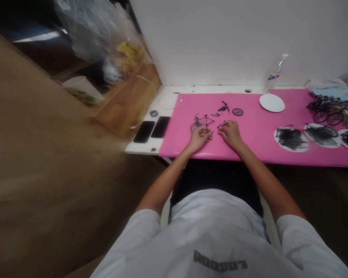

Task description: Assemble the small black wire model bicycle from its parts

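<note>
A miniature black bicycle frame (206, 120) with one wheel (195, 126) fitted lies on the pink table cover. My left hand (199, 139) is closed at its near end, thumb and fingers pinching the frame. A short distance to the right, my right hand (230, 133) has its fingers bent together at the table. A tiny dark piece (219, 126) shows at its fingertips; its kind is too small to tell. Beyond the hands lie a loose wheel (237, 112), small black parts (222, 108) and a small grey part (216, 114).
Two phones (160, 127) and a round metal disc (154, 113) lie at the left. At the right are a white plate (272, 103), plates of black parts (291, 138) and several assembled miniature bicycles (326, 110). A clear bottle (275, 73) stands by the wall.
</note>
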`<act>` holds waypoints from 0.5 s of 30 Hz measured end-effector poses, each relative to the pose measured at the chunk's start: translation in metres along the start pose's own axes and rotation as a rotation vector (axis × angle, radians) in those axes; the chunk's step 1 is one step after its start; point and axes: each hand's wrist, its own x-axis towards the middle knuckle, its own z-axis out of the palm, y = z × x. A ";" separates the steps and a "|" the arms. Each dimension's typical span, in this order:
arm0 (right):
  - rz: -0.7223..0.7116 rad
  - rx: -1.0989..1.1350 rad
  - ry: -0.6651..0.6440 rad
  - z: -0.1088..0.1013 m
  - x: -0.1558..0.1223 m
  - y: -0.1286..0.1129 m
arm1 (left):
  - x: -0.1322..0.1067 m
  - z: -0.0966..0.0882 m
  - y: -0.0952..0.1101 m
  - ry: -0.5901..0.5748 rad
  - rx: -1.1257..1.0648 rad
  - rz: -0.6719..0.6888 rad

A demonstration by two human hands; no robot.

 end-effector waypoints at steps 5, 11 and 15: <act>-0.015 -0.023 0.008 0.002 0.000 -0.001 | 0.001 0.000 -0.001 0.002 -0.006 -0.008; -0.023 -0.016 -0.033 0.003 0.002 -0.002 | 0.001 0.000 0.000 0.012 -0.015 -0.010; -0.085 0.046 -0.029 0.000 0.004 -0.007 | 0.002 0.000 0.000 -0.009 -0.035 -0.042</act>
